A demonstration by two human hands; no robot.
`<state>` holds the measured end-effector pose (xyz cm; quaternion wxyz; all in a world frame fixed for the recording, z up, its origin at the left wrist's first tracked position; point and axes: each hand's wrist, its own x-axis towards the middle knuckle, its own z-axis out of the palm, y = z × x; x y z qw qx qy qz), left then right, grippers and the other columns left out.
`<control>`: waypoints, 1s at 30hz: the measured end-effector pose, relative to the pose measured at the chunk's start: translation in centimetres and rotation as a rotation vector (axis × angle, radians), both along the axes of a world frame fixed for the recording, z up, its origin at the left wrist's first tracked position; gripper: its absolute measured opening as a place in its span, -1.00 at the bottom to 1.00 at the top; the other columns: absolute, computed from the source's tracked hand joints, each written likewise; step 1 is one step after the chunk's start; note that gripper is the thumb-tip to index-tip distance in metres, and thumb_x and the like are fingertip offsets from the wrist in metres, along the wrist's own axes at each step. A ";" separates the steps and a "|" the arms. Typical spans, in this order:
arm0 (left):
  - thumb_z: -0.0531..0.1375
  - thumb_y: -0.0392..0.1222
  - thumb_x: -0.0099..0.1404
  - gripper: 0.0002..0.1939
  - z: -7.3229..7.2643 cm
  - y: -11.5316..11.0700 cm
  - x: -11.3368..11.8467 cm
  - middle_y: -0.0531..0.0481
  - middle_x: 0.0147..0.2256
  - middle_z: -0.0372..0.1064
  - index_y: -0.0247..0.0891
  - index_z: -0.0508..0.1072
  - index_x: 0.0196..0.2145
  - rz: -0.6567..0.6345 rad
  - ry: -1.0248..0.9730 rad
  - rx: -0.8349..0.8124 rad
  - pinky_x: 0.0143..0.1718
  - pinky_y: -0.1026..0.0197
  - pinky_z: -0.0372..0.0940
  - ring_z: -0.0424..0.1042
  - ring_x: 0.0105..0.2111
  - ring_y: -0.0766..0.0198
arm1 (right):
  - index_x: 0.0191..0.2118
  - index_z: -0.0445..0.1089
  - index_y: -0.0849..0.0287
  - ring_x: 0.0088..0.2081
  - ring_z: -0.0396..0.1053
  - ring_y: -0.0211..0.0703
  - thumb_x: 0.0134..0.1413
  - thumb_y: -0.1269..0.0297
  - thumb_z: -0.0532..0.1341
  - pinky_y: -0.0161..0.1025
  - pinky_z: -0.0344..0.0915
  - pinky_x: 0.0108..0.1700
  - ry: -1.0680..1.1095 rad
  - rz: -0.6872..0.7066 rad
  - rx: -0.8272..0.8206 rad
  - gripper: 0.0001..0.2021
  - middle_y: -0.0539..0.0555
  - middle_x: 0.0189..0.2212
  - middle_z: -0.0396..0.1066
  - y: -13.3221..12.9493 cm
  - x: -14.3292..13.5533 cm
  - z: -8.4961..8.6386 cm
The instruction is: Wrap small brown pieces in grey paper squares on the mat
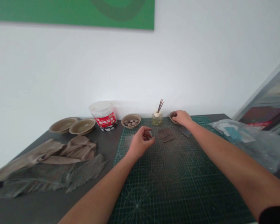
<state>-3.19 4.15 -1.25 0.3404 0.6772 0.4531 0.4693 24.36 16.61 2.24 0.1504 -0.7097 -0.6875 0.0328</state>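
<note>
My left hand (141, 140) hovers over the cutting mat (154, 186), its fingers curved, with a gap between thumb and fingertips and nothing visible held. Beneath it lies a small clear bag (128, 141), partly covered by the hand. At the back, my right hand (183, 118) dips its closed fingertips into a small brown bowl (172, 119); something dark shows at the fingers, too small to name. A flat brown square piece (166, 135) lies on the mat between the hands. Near my right wrist is another small clear bag (185, 131).
Along the wall stand a bowl of stones (131, 121), a reed diffuser (157, 119) and a plastic tub (104, 116). Two brown bowls (63, 125) and crumpled cloths (70, 152) occupy the left. A large clear plastic bag (259, 140) lies at right, beside a shelf (270, 90).
</note>
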 end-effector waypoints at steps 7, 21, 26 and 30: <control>0.30 -0.17 0.19 -0.64 0.0 -0.2 0.1 0.07 -0.38 0.43 -0.22 0.37 -0.07 -0.013 0.007 -0.002 -0.34 0.26 0.26 0.39 -0.41 0.32 | -0.20 0.61 0.21 -0.12 0.51 0.04 0.02 0.13 0.29 -0.24 0.33 -0.15 -0.095 -0.047 -0.089 -0.69 0.27 -0.20 0.58 1.6 0.6 -0.6; 0.26 -0.13 0.24 -0.64 -0.2 -0.1 0.2 0.13 -0.43 0.35 -0.22 0.31 -0.04 -0.031 -0.073 -0.040 -0.40 0.31 0.21 0.33 -0.46 0.37 | -0.05 0.55 0.28 -0.02 0.49 0.20 0.09 0.12 0.28 -0.11 0.39 -0.09 -0.171 -0.172 -0.113 -0.62 0.39 -0.08 0.52 1.4 0.0 -0.1; 0.24 -0.11 0.28 -0.67 -0.1 -0.2 0.2 0.11 -0.41 0.34 -0.22 0.32 -0.03 -0.045 -0.048 -0.042 -0.39 0.30 0.21 0.34 -0.44 0.36 | -0.04 0.54 0.34 -0.02 0.48 0.22 0.06 0.11 0.32 -0.09 0.39 -0.08 -0.192 -0.193 -0.143 -0.57 0.44 -0.08 0.50 1.6 0.4 0.5; 0.22 -0.11 0.29 -0.69 0.0 -0.3 0.2 0.12 -0.41 0.33 -0.20 0.32 -0.04 -0.042 -0.035 -0.038 -0.39 0.30 0.20 0.34 -0.43 0.35 | -0.05 0.54 0.34 -0.05 0.50 0.21 0.03 0.10 0.34 -0.11 0.40 -0.10 -0.208 -0.191 -0.163 -0.56 0.43 -0.09 0.51 1.7 0.5 0.8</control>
